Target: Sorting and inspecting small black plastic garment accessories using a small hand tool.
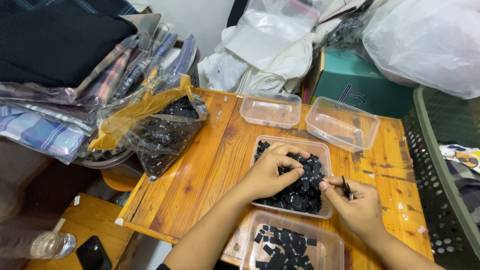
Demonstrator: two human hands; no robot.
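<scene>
Head view, hands at work over a wooden tabletop [200,170]. Left hand [272,172] rests curled, fingers pressed together, on a heap of small black tags [300,192] filling the centre clear tub [327,150]; right hand [357,202], at 3 o'clock of that tub, pinches a thin stack of the same tags [346,187] btwn thumb & fingertips. Tags judged v. light, thin, soft & floppy, prob. slippery against each other, not fragile; best taken by the flat faces in a fingertip pinch, a few at a time. Containers: near tub [250,240] at 6 o'clock holds a looser layer of black tags [282,247]; two far tubs at 12 o'clock [270,107] & 1 o'clock [340,122] look empty. Clear plastic bag [160,130] at 10 o'clock, w/ yellowish fold on top, is packed w/ more black pieces. Green mesh basket [435,165] at 3 o'clock, contents mostly hidden. Bagged checked cloth [45,127] stacked far left
</scene>
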